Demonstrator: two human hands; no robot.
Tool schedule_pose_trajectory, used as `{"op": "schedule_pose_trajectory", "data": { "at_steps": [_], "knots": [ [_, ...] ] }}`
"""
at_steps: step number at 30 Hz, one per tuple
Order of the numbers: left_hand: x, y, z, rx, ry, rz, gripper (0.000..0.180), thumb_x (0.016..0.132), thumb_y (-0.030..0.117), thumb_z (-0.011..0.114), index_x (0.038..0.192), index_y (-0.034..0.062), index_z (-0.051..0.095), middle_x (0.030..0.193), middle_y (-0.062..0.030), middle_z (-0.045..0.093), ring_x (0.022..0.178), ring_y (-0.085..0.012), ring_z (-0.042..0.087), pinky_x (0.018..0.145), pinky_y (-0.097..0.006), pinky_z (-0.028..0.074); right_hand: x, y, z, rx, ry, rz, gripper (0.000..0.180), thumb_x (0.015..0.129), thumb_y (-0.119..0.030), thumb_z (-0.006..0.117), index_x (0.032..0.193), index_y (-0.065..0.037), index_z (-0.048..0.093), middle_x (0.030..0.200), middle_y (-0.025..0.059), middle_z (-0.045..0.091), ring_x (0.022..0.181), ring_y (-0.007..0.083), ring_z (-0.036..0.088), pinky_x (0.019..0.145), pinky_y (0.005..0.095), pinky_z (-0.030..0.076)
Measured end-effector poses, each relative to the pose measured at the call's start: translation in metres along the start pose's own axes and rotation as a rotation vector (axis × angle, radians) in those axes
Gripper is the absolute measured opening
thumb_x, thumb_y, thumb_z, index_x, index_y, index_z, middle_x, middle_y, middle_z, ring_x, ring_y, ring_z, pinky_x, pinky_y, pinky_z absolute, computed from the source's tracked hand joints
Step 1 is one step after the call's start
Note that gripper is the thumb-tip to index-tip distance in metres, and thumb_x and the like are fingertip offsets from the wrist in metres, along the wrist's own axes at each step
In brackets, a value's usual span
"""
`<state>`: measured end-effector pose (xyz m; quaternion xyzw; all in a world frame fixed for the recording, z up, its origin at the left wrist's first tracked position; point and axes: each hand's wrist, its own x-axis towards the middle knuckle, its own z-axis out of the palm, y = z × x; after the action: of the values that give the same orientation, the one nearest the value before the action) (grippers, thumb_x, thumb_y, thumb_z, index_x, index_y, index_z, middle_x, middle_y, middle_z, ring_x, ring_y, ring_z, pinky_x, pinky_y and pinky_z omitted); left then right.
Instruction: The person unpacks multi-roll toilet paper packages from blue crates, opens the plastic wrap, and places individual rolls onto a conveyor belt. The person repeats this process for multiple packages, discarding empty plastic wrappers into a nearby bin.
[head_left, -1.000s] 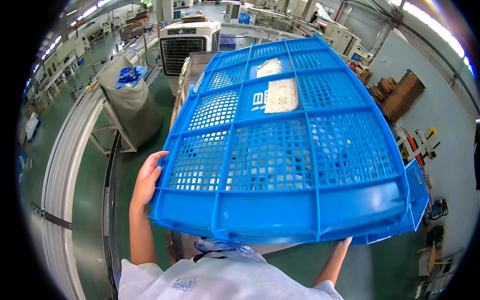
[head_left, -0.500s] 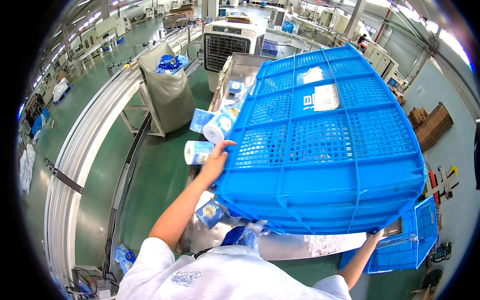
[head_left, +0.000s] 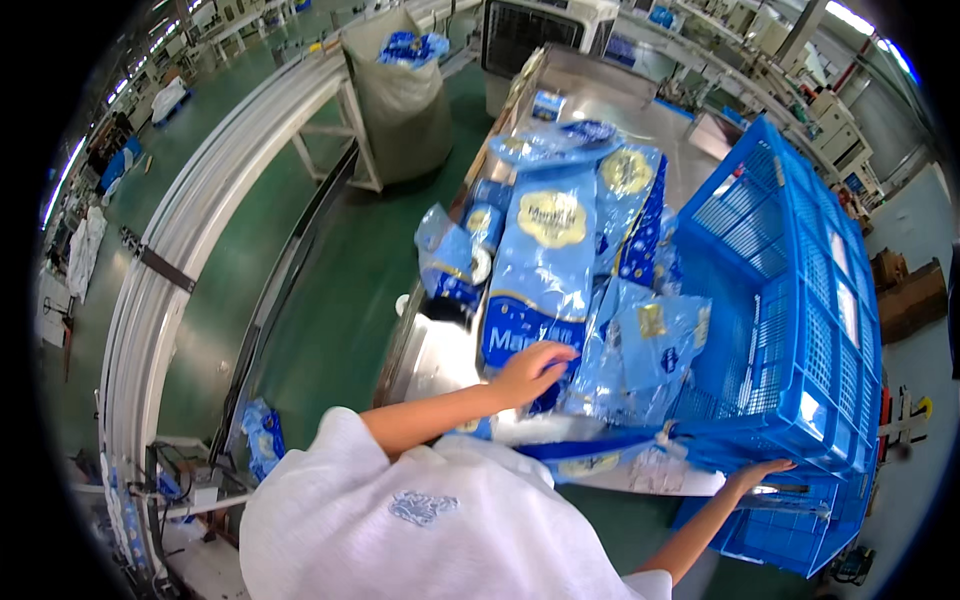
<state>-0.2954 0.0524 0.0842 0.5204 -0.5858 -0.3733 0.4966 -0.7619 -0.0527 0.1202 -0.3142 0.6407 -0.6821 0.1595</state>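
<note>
The large blue plastic crate (head_left: 800, 380) stands tipped on its side at the right, its open mouth toward the packages. My right hand (head_left: 762, 472) grips its near lower edge. My left hand (head_left: 530, 374) lies over the near end of a long blue plastic pack of rolls (head_left: 545, 230), fingers loosely bent and not closed on it. Around that pack lie a second printed pack (head_left: 628, 200), a crumpled clear-and-blue plastic bag (head_left: 655, 340) beside the crate's mouth, and smaller blue packs and a white roll (head_left: 481, 265) at the left.
A metal worktable (head_left: 430, 355) carries the heap. Another blue crate (head_left: 785, 525) sits low at the right. A tall sack (head_left: 405, 120) with blue wrappers stands on the green floor beyond a long white rail (head_left: 215, 215). An air cooler (head_left: 535, 45) is at the back.
The crate has swung from upside down over the table onto its side at the right, uncovering the packs. My left hand has left the crate and moved onto the packs.
</note>
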Motion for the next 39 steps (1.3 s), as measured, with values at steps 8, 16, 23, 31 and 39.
{"op": "schedule_pose_trajectory", "data": {
  "at_steps": [8,16,23,31,39],
  "knots": [
    [-0.201,-0.108,-0.034,0.814,-0.212,-0.430,0.087,0.069,0.022,0.074,0.140,0.0158,0.023,0.138,-0.0281,0.022,0.115,-0.0416,0.044,0.094,-0.043,0.040,0.033,0.053,-0.007,-0.153,-0.041,-0.183,0.072,0.089,-0.043,0.042,0.143,-0.010,0.008,0.148,0.0192,0.011,0.133,0.0362,0.023,0.105,0.0505,0.024],
    [-0.133,-0.157,-0.021,0.406,0.049,-0.454,0.092,0.055,0.015,0.083,0.131,0.0120,0.032,0.132,-0.0247,0.030,0.114,-0.0425,0.044,0.094,-0.041,0.042,-0.062,-0.017,-0.019,-0.077,0.073,-0.439,0.048,0.090,-0.015,0.051,0.132,0.000,0.035,0.133,0.0193,0.038,0.123,0.0306,0.039,0.102,0.0392,0.033],
    [-0.197,-0.094,-0.073,0.305,0.151,-0.244,0.092,0.055,0.017,0.083,0.131,0.0116,0.031,0.132,-0.0197,0.031,0.115,-0.0405,0.043,0.095,-0.043,0.040,-0.375,0.022,0.049,-0.009,-1.096,0.029,0.060,0.082,-0.005,0.058,0.136,-0.007,0.033,0.137,0.0115,0.036,0.124,0.0267,0.039,0.102,0.0389,0.031],
    [-0.304,-0.014,-0.255,0.276,0.261,-0.064,0.107,0.061,0.027,0.083,0.141,0.0073,0.016,0.144,-0.0158,0.024,0.129,-0.0337,0.030,0.105,-0.043,0.027,-0.582,-0.062,0.120,0.186,-1.723,0.631,0.092,0.075,-0.031,0.069,0.144,-0.007,0.013,0.132,0.0127,0.037,0.123,0.0236,0.038,0.103,0.0352,0.030],
    [-0.441,-0.009,-0.413,-0.138,0.558,-0.288,0.104,0.066,0.030,0.080,0.144,0.0120,0.013,0.147,-0.0160,0.010,0.134,-0.0318,0.021,0.107,-0.044,0.024,-0.807,-0.101,0.166,0.078,-1.987,1.258,0.063,0.086,-0.041,0.056,0.138,-0.017,0.030,0.130,0.0081,0.046,0.116,0.0234,0.048,0.096,0.0438,0.040]
  ]
}}
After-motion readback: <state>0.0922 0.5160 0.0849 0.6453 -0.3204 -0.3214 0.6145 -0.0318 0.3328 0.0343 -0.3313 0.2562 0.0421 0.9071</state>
